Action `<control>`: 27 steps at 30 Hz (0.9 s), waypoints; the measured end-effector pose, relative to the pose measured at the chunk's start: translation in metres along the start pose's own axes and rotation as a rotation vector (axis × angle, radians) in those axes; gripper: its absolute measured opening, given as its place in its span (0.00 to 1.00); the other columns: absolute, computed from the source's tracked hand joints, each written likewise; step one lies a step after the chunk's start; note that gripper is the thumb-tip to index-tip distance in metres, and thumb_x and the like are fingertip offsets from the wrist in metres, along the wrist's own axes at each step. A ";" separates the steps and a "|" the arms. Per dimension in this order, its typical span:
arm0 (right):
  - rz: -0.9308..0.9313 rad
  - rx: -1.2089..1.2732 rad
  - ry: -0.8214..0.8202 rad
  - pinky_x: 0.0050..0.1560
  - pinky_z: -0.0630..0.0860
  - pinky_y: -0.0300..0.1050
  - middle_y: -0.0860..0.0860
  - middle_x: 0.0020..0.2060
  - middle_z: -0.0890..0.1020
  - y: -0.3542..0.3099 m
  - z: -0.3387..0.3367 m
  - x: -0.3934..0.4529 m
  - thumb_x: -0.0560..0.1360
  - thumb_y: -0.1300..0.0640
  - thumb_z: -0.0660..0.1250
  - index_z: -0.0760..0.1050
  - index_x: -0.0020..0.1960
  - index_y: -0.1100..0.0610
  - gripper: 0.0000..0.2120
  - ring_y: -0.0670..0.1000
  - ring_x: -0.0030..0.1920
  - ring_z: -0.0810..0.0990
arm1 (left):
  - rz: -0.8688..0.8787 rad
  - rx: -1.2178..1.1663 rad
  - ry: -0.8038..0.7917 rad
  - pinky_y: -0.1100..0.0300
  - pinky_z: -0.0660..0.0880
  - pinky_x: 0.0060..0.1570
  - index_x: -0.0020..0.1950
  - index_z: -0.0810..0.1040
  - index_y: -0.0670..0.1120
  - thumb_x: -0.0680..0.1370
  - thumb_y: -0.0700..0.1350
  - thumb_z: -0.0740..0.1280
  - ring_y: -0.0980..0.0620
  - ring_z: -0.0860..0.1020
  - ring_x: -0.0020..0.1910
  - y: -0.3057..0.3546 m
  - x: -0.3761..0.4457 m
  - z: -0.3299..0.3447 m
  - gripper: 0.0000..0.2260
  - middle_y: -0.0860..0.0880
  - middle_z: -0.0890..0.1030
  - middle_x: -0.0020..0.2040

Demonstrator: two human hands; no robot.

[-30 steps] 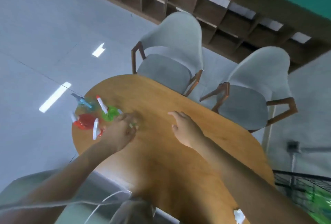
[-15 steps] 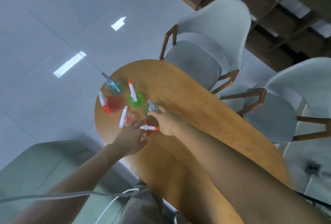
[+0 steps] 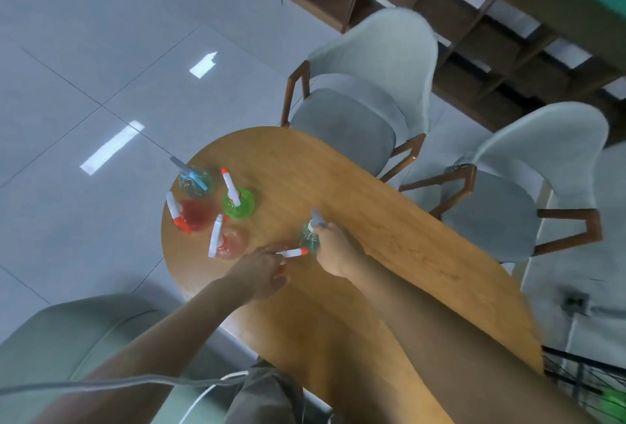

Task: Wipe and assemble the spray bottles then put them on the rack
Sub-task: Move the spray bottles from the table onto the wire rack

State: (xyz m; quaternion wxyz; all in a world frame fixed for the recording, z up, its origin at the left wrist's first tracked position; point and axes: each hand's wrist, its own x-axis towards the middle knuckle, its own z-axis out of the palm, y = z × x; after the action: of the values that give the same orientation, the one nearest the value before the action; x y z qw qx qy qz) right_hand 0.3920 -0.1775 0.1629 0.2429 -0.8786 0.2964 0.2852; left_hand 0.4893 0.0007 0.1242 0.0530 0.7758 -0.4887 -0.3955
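Gripping one bottle each, the left hand [image 3: 259, 273] holds a red-tipped spray bottle [image 3: 294, 253] and the right hand [image 3: 333, 249] a teal bottle [image 3: 310, 237] (likely to separate them for wiping); four others [image 3: 216, 207] cluster at the table [image 3: 372, 271] end.

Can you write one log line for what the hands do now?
left hand: holds red-tipped sprayer | right hand: grips teal bottle | table
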 end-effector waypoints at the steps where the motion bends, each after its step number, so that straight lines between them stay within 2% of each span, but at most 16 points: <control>1: 0.019 0.018 0.009 0.52 0.72 0.49 0.54 0.69 0.73 0.014 -0.004 -0.007 0.80 0.66 0.58 0.49 0.84 0.51 0.36 0.59 0.67 0.72 | 0.003 -0.005 -0.007 0.55 0.72 0.63 0.54 0.81 0.48 0.82 0.54 0.64 0.47 0.73 0.67 0.009 0.003 -0.004 0.12 0.52 0.73 0.72; 3: 0.058 0.045 0.042 0.57 0.75 0.49 0.53 0.72 0.71 0.043 -0.014 -0.027 0.81 0.65 0.58 0.51 0.84 0.51 0.35 0.58 0.69 0.71 | 0.020 -0.003 -0.015 0.55 0.71 0.64 0.56 0.80 0.47 0.82 0.55 0.63 0.47 0.72 0.68 0.030 0.009 -0.013 0.14 0.53 0.72 0.73; 6: 0.122 0.081 0.125 0.65 0.74 0.52 0.54 0.72 0.72 0.088 -0.029 -0.062 0.81 0.65 0.59 0.57 0.83 0.52 0.32 0.58 0.70 0.70 | 0.093 -0.039 0.029 0.58 0.69 0.68 0.63 0.81 0.46 0.79 0.60 0.62 0.49 0.71 0.71 0.070 0.022 -0.027 0.23 0.53 0.72 0.74; 11: 0.235 0.168 0.300 0.65 0.75 0.52 0.54 0.73 0.73 0.162 -0.050 -0.131 0.80 0.66 0.60 0.65 0.79 0.53 0.28 0.57 0.70 0.71 | 0.285 0.025 0.081 0.58 0.70 0.67 0.69 0.78 0.46 0.83 0.55 0.63 0.51 0.72 0.68 0.156 0.043 -0.049 0.19 0.54 0.72 0.73; 15: 0.381 0.260 0.424 0.60 0.77 0.51 0.54 0.70 0.74 0.212 -0.059 -0.190 0.81 0.65 0.60 0.68 0.78 0.50 0.26 0.56 0.67 0.74 | 0.456 0.071 0.067 0.59 0.72 0.64 0.68 0.78 0.46 0.84 0.55 0.63 0.54 0.74 0.64 0.240 0.055 -0.061 0.18 0.55 0.72 0.71; 19: 0.515 0.419 0.550 0.51 0.79 0.46 0.43 0.69 0.73 0.259 -0.054 -0.258 0.79 0.67 0.60 0.68 0.76 0.42 0.30 0.52 0.62 0.79 | 0.625 0.127 0.033 0.58 0.73 0.61 0.61 0.81 0.45 0.83 0.54 0.63 0.55 0.76 0.59 0.328 0.061 -0.058 0.15 0.55 0.75 0.67; 23: 0.641 0.485 0.641 0.48 0.83 0.51 0.48 0.66 0.78 0.302 -0.034 -0.327 0.77 0.68 0.60 0.71 0.74 0.40 0.32 0.52 0.52 0.83 | 0.761 0.184 -0.017 0.55 0.74 0.58 0.55 0.83 0.45 0.83 0.53 0.64 0.55 0.77 0.55 0.409 0.063 -0.036 0.13 0.54 0.78 0.58; 25: 0.722 0.528 0.693 0.49 0.83 0.48 0.48 0.65 0.79 0.321 -0.020 -0.360 0.77 0.68 0.59 0.72 0.72 0.40 0.32 0.51 0.51 0.83 | 0.827 0.192 -0.038 0.53 0.74 0.57 0.54 0.83 0.45 0.82 0.52 0.65 0.55 0.76 0.53 0.448 0.057 -0.022 0.13 0.54 0.78 0.55; 27: 0.795 0.554 0.719 0.48 0.82 0.44 0.49 0.64 0.80 0.340 -0.003 -0.396 0.77 0.69 0.61 0.73 0.72 0.41 0.31 0.50 0.49 0.83 | 0.888 0.189 -0.068 0.54 0.73 0.60 0.55 0.83 0.43 0.82 0.52 0.66 0.54 0.76 0.55 0.484 0.050 -0.002 0.13 0.53 0.78 0.56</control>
State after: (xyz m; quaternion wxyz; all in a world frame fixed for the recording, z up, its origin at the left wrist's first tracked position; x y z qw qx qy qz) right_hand -0.0927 -0.2682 0.3330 0.2217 -0.6458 0.7290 -0.0487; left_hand 0.1544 -0.2899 0.3248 0.1301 0.4792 -0.8095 -0.3134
